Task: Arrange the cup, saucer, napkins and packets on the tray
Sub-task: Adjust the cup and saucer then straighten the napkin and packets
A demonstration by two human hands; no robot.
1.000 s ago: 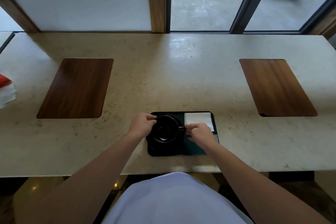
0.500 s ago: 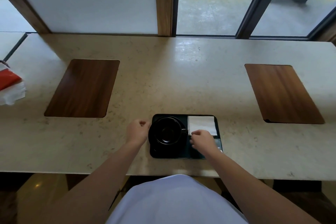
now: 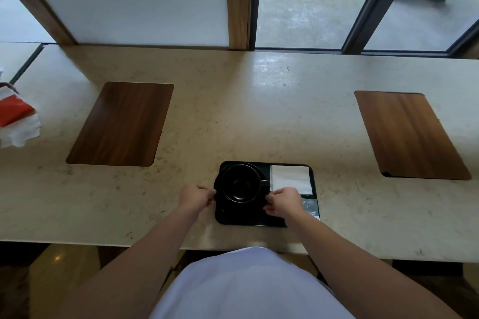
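— Where does the tray (image 3: 315, 190) sit?
— On the counter (image 3: 233, 116), near its front edge, right before the person. The saucer (image 3: 220, 204) is in the tray's left part, with the cup (image 3: 241, 184) on it, handle to the right.
— And the napkin (image 3: 290, 179)?
— In the tray's far right corner, just beside the cup. The packets (image 3: 310, 206) lie nearer, in the right front corner.
— The hands?
— The left hand (image 3: 195, 197) is at the saucer's left rim, the right hand (image 3: 283, 202) at its right rim, before the napkin.
— Anything else on the counter?
— One wooden mat (image 3: 121, 124) behind and left of the tray, another wooden mat (image 3: 412, 134) behind and right. A pile of napkins (image 3: 18, 124) lies at the far left edge. The windows (image 3: 308, 2) stand behind the counter.
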